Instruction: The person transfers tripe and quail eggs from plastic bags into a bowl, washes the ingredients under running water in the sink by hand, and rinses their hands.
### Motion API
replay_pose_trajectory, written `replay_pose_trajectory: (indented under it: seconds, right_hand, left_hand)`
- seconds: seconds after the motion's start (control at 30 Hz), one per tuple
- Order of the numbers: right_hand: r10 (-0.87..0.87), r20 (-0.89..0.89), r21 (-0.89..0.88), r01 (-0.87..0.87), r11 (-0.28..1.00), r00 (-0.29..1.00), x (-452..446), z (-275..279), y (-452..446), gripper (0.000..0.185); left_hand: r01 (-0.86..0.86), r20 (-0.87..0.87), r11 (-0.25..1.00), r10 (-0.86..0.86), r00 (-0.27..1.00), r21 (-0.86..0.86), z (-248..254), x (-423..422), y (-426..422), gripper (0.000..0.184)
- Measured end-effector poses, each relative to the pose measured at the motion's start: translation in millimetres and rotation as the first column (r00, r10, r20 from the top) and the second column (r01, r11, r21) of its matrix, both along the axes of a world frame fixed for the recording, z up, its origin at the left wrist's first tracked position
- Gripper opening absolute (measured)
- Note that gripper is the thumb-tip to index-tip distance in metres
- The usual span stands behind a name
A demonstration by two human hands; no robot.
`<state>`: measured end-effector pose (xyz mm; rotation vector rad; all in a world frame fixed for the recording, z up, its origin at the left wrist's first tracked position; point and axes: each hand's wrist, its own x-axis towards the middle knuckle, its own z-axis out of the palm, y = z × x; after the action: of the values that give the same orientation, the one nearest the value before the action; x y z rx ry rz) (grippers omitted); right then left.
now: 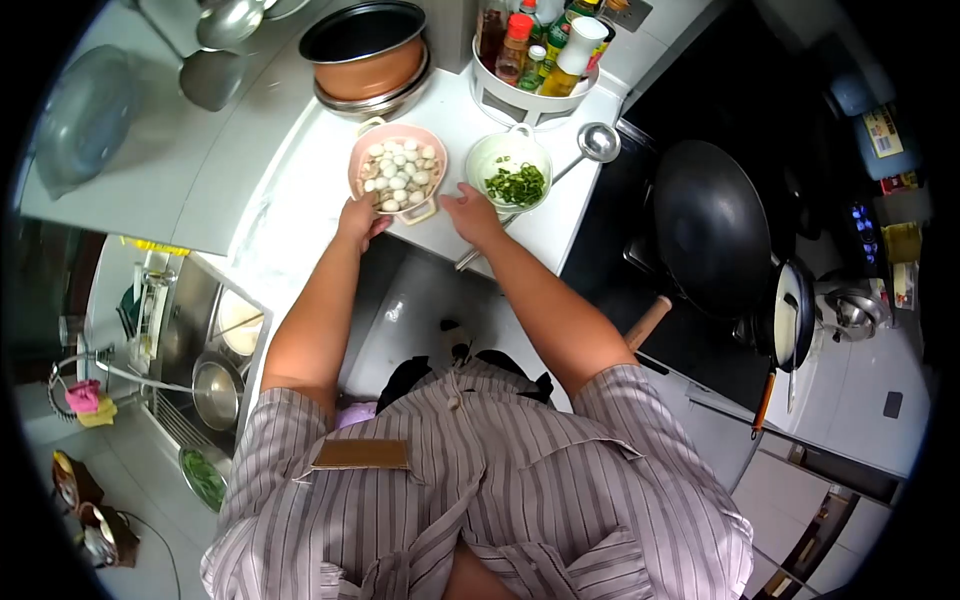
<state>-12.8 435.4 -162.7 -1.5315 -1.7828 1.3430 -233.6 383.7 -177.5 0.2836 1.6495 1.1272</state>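
My left hand [362,222] is at the lower left edge of a pink bowl [356,160], thumb along the rim and fingers curled at its side. Small round white pieces, which look like mushrooms or balls [398,178], fill the bowl. My right hand [473,214] is held between the two bowls with its fingers apart, holding nothing. Just beside it stands a pale green bowl [484,155] with chopped green vegetables [517,185] inside. A long-handled metal ladle [598,143] lies across the counter, its handle passing behind the green bowl and my right wrist.
Stacked pots [362,60] stand at the back, beside a white round rack [520,103] of seasoning bottles. A black wok [712,225] sits on the stove at right, near a smaller pan [792,318]. The sink [183,335] is on the left.
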Motion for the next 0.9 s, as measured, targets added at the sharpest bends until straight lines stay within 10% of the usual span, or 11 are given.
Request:
replay_pose_trajectory:
  seconds: [0.5,0.9]
  right_hand:
    - [-0.246,-0.35,-0.632,-0.034,0.775,0.904,-62.5,-22.1,-15.0,0.043]
    - [0.373,-0.425,-0.503,-0.558,0.66,0.825,-173.0,81.5,-134.0,0.042]
  left_hand:
    - [-0.198,0.005,0.976,0.198,0.98,0.092,8.9,10.3,-24.5,0.043]
    - [-0.568,0.057,0.795,0.57,0.82,0.212,110.8,-44.3,-242.7,0.04]
